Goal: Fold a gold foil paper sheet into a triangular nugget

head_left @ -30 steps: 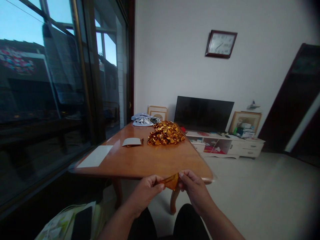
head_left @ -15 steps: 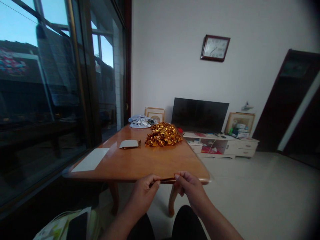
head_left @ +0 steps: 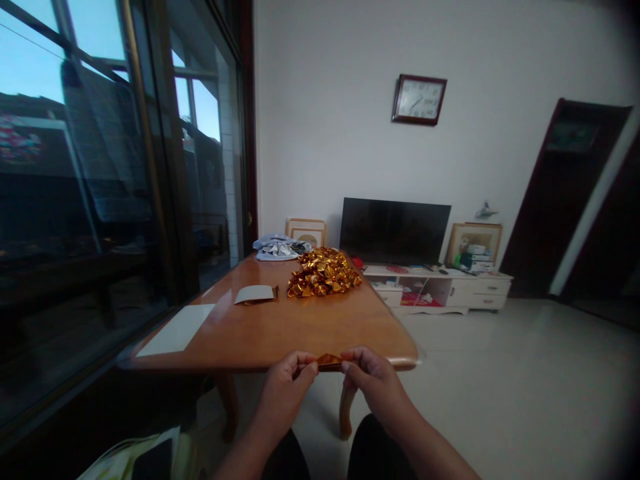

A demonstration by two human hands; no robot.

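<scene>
Between my hands, at the near edge of the wooden table point(head_left: 280, 333), is a small folded piece of gold foil paper point(head_left: 329, 360). My left hand point(head_left: 287, 383) pinches its left end between thumb and fingers. Its right end sits in the pinch of my right hand point(head_left: 373, 380). Farther back on the table lies a heap of shiny gold folded foil pieces point(head_left: 325, 272). Left of the heap is a small stack of paper sheets point(head_left: 255, 293), pale on top with brown edges beneath.
A white sheet point(head_left: 177, 329) lies at the table's left side. Silvery pieces in a pale bag point(head_left: 281, 248) sit at the far end. Beyond stand a television point(head_left: 395, 230) and a white low cabinet point(head_left: 465, 291). Glass doors point(head_left: 100, 200) run along the left.
The foil piece has gone from a thin flat strip to showing a raised, peaked middle. My right hand has shifted slightly left, closer to the left one. The view has tilted a little.
</scene>
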